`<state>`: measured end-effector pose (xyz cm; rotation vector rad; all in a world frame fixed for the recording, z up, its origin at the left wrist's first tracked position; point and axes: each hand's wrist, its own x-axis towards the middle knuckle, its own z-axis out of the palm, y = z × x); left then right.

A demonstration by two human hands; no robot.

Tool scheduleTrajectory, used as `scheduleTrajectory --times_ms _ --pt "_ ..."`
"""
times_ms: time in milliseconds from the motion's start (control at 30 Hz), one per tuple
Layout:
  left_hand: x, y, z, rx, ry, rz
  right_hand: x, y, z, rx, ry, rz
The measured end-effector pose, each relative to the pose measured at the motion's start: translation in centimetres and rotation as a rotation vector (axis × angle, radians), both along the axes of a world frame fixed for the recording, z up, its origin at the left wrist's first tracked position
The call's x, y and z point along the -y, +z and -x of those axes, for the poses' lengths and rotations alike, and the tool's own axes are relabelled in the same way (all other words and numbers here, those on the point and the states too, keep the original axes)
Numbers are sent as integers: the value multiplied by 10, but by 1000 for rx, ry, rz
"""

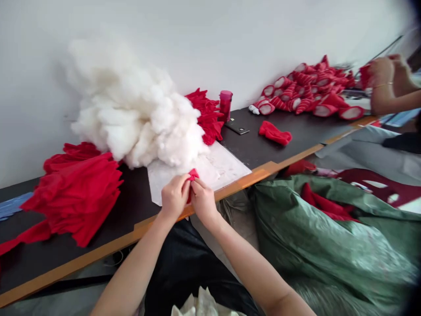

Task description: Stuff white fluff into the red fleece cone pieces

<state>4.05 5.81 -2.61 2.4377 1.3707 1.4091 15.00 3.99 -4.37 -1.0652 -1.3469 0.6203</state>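
Both hands meet at the front edge of the table, pinching a small piece of red fabric (193,174) between them. My left hand (175,195) has its fingers closed on the fabric's left side. On the other side, my right hand (204,198) grips the same piece; much of it is hidden by the fingers. Under and behind the hands lies a white sheet (226,163). A big heap of white fluffy stuffing (141,118) rises just beyond, against the wall.
Stacked red fabric pieces (82,188) lie left; more red fabric (207,116) sits behind the stuffing, near a pink-lidded bottle (225,105) and a phone (237,127). Rightward are a red piece (275,133), striped red items (305,87), a green sack (315,237) and another person's hands (384,72).
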Motion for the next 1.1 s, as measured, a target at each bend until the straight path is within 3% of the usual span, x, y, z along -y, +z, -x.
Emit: scheduleTrajectory --times_ms 67,133,233,300,400,567,633,700,800,867,933,967,1033,1100 --pt "9 -19 -9 44 -60 30 -2 -15 -9 -96 36 172" --pt "14 -27 -10 61 -82 56 0 -21 -13 -346 179 320" --pt "15 -24 -6 142 -66 80 7 -18 -10 -695 414 379" --pt "19 -16 -6 223 -56 74 10 -14 -3 -777 461 337" --pt "35 -7 -11 310 -108 118 10 -15 6 -740 415 280" --pt "56 -10 1 493 -295 429 4 -24 6 -490 317 213" --pt "49 -14 10 697 -275 470 2 -23 9 -474 288 194" --pt "30 -15 14 1046 -195 514 -1 -22 17 -476 334 204" --pt "-3 -13 14 1569 -159 819 -3 -25 28 -432 422 239" --pt "-18 -12 14 1785 -156 878 0 -32 28 -305 362 190" --pt "-25 -10 18 1886 -161 836 4 -38 23 -157 312 80" --pt "-25 -9 19 1888 -177 839 6 -40 22 -133 360 31" --pt "-20 -9 19 1811 -231 866 3 -39 28 -208 595 -13" --pt "-13 -7 14 1679 -298 880 -7 -32 49 -328 808 22"
